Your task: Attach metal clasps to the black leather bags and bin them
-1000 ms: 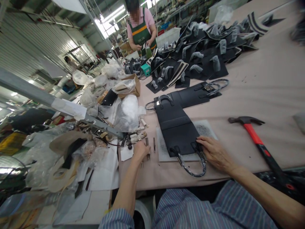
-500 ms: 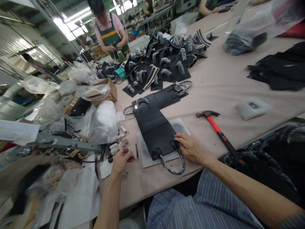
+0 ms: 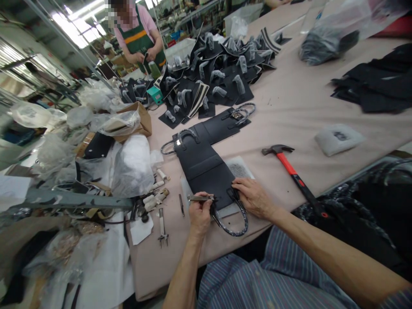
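Observation:
In my left hand [image 3: 200, 216], a short metal punch [image 3: 197, 198] is pinched between thumb and fingers. It lies nearly level over the near left corner of a black bag panel [image 3: 209, 171], beside a handle base. My right hand [image 3: 255, 199] grips the panel's near right edge, fingertips by the other handle base. A dark, plastic-wrapped handle [image 3: 236, 234] loops toward me between both hands. Under the panel sits a pale board [image 3: 241, 167]. To the left lie a pronged metal tool [image 3: 162, 229] and a thin dark rod [image 3: 181, 205].
A claw hammer [image 3: 291, 169] with a red and black grip lies right of the panel. Beyond it is a white wrapped block [image 3: 339, 138]. Black bag pieces [image 3: 212, 77] are heaped at the back, near a co-worker in an apron [image 3: 140, 38]. Plastic bags [image 3: 133, 165] crowd the left.
My left hand has moved right from the tools on the table to the panel's corner, now holding the metal punch. My right hand stays at the panel's edge. The view has shifted slightly.

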{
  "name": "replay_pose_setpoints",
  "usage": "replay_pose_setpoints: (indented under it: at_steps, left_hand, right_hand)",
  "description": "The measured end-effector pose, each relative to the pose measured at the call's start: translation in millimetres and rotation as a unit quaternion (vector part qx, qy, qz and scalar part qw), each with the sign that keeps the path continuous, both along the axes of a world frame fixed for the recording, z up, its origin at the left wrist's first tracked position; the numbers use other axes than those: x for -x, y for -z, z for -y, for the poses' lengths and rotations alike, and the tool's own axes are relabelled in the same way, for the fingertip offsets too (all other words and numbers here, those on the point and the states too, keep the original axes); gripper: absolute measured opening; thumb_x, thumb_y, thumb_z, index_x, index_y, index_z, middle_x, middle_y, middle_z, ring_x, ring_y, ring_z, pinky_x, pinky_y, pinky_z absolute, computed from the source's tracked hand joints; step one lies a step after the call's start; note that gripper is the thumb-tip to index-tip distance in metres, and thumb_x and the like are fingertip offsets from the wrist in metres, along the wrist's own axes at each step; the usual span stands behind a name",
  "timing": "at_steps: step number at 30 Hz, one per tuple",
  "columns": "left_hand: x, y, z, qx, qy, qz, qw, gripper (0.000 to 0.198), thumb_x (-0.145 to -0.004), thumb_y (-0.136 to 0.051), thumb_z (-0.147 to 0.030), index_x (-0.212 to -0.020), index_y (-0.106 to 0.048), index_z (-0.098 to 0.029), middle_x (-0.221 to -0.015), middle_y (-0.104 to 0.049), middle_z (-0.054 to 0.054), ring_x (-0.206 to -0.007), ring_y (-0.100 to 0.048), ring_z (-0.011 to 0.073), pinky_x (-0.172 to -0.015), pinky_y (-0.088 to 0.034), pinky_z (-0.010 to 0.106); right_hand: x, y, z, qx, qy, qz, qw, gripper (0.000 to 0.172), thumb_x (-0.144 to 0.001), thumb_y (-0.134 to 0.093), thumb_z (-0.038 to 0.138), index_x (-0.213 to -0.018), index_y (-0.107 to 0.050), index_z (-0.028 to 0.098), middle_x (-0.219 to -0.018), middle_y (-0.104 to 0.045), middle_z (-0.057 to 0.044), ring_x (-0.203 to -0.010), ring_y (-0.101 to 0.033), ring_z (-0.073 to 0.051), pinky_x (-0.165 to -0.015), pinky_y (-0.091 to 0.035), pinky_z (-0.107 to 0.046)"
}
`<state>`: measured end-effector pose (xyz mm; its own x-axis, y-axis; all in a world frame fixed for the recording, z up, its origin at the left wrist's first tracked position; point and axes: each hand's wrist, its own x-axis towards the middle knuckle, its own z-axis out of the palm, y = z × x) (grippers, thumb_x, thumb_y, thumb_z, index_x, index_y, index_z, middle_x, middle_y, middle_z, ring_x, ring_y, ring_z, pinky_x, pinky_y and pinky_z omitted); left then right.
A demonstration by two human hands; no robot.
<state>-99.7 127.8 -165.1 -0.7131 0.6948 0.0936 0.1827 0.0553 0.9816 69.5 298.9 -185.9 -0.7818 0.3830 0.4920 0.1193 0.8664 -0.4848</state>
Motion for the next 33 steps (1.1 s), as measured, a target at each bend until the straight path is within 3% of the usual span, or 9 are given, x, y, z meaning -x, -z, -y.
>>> replay_pose_setpoints:
  at_steps: [16,27,33]
  left_hand:
    - [-2,8.9,5,0.000,0.027,-0.103,0.994,0.010,-0.092,-0.063,-0.025,-0.100,-0.064,-0.019,-0.101,-0.075,0.007,-0.099,-0.072,0.0221,-0.095,-0.055,0.039]
    - [-4,10.5,3,-0.002,0.034,-0.119,0.992,0.009,-0.093,-0.061,-0.023,-0.101,-0.063,-0.020,-0.102,-0.074,0.008,-0.100,-0.071,0.0227,-0.095,-0.055,0.041]
    - [-1,4.8,-1,0.026,0.044,-0.181,0.982,0.010,-0.092,-0.058,-0.020,-0.101,-0.061,-0.020,-0.099,-0.073,0.007,-0.098,-0.070,0.0226,-0.094,-0.055,0.040]
  right_hand:
    - [0,-4.7,1,-0.001,0.007,0.004,1.000,0.033,-0.092,-0.046,0.007,-0.117,-0.064,0.018,-0.122,-0.065,-0.012,-0.113,-0.059,-0.029,-0.096,-0.051,-0.049]
    - [0,-2.5,1,0.006,0.004,0.001,1.000,0.034,-0.092,-0.046,0.007,-0.119,-0.063,0.020,-0.123,-0.064,-0.011,-0.115,-0.058,-0.029,-0.097,-0.050,-0.050]
    - [0,-5.5,1,0.012,0.003,0.001,1.000,0.034,-0.092,-0.046,0.007,-0.118,-0.063,0.020,-0.122,-0.064,-0.011,-0.114,-0.059,-0.028,-0.097,-0.051,-0.050]
